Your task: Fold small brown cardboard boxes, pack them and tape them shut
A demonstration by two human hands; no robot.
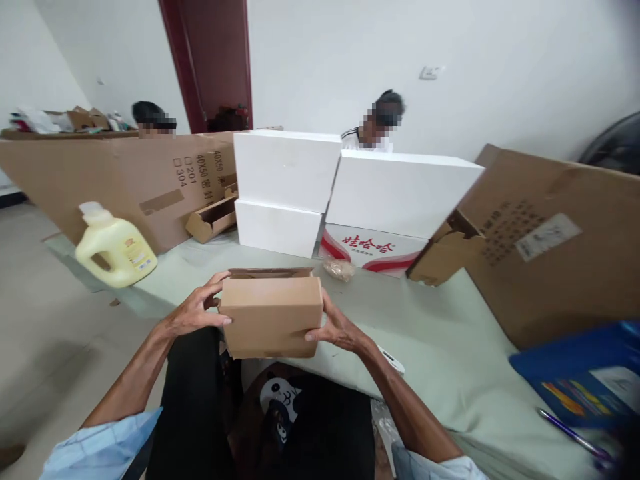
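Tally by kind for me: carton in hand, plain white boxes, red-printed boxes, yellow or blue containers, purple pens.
Carton held by both hands: 1
Plain white boxes: 3
Red-printed box: 1
Yellow container: 1
Blue container: 1
Purple pen: 1
Total: 8

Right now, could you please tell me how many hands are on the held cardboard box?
2: the left hand is at the left end of the cardboard box, the right hand at its right end; no other hands show.

Left fingers [214, 289], right fingers [327, 305] curved inward; forearms [137, 373] stretched forward.
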